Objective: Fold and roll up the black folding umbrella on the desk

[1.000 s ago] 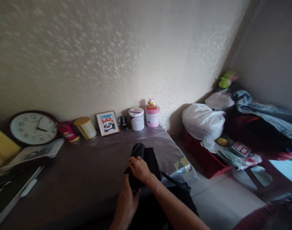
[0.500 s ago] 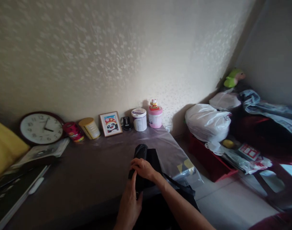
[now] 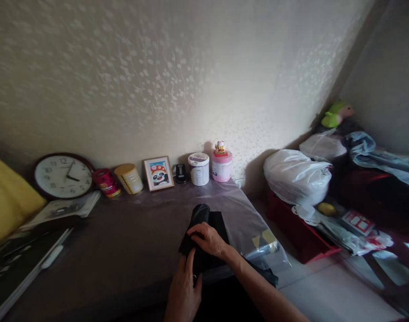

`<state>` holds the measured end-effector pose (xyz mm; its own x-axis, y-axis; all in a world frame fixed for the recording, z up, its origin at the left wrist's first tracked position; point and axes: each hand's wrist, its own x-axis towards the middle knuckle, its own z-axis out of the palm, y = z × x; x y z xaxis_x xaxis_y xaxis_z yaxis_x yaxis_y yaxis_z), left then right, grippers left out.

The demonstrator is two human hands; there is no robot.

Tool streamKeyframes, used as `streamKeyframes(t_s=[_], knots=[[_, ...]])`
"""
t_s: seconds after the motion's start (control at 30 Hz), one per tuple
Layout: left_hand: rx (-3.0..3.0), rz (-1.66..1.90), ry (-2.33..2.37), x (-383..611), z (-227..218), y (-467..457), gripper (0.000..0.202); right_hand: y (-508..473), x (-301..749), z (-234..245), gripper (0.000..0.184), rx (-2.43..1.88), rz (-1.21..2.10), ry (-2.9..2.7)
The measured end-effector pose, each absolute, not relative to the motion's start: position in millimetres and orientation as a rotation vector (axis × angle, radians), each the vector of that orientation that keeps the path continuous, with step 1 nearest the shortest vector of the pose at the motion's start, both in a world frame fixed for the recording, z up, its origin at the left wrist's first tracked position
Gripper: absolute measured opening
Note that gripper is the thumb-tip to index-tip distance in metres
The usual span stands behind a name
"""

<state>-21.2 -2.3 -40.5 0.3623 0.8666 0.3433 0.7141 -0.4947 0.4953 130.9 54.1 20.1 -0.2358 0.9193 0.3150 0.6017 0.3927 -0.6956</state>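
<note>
A black roll of thin, slightly shiny sheet (image 3: 200, 211) lies at the near edge of the table, with a flat black flap (image 3: 220, 223) beside it on the right. Whether it is plastic or cloth I cannot tell. My right hand (image 3: 207, 239) is curled over the top of the roll, fingers bent down on it. Lower down, my left hand (image 3: 186, 286), with a ring on one finger, grips the roll's near left side. More black material hangs below the hands toward my lap, its lower part lost in shadow.
Along the wall stand a clock (image 3: 64, 176), a red can (image 3: 106, 182), a yellow can (image 3: 129, 179), a panda picture (image 3: 158, 174), a white tub (image 3: 199, 170) and a pink tub (image 3: 221, 166). Books (image 3: 26, 264) lie left. Right of the table, a red bin (image 3: 298, 237) bears a white bag (image 3: 298, 176).
My right hand's fingers have shifted and arched over the roll. A corner of black sheet now sticks out on the left, above my left hand. The view has swung slightly left.
</note>
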Motion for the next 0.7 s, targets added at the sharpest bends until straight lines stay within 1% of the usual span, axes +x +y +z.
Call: streamKeyframes(t_s=[0.1,0.2,0.3,0.4,0.53,0.63,0.7], knots=[[2.353,0.894,1.472,-20.1,-51.9,-2.3,0.045,54.4,135.8,10.9,0.019,-1.307,0.284,-2.015],[2.353,0.916,1.515,-19.0,-63.4,-2.0,0.043,64.2,141.4,0.8,0.021,-1.327,0.157,-2.033],[2.347,0.895,1.537,-18.1,-67.7,-1.5,0.044,85.7,148.4,-7.1,0.024,-1.396,0.1,-2.03],[2.343,0.796,1.563,-17.9,-62.9,-0.8,0.045,113.8,156.5,-11.2,0.026,-1.463,0.086,-2.036],[2.375,0.68,1.588,-19.5,-55.0,0.5,0.046,141.3,165.1,-5.5,0.027,-1.586,0.112,-2.055],[2.471,0.736,1.579,-20.7,-58.4,1.6,0.045,137.6,163.3,4.5,0.026,-1.707,0.003,-1.949],[2.54,0.829,1.585,-20.6,-64.1,2.2,0.043,123.0,156.1,7.8,0.026,-1.674,-0.076,-1.894]])
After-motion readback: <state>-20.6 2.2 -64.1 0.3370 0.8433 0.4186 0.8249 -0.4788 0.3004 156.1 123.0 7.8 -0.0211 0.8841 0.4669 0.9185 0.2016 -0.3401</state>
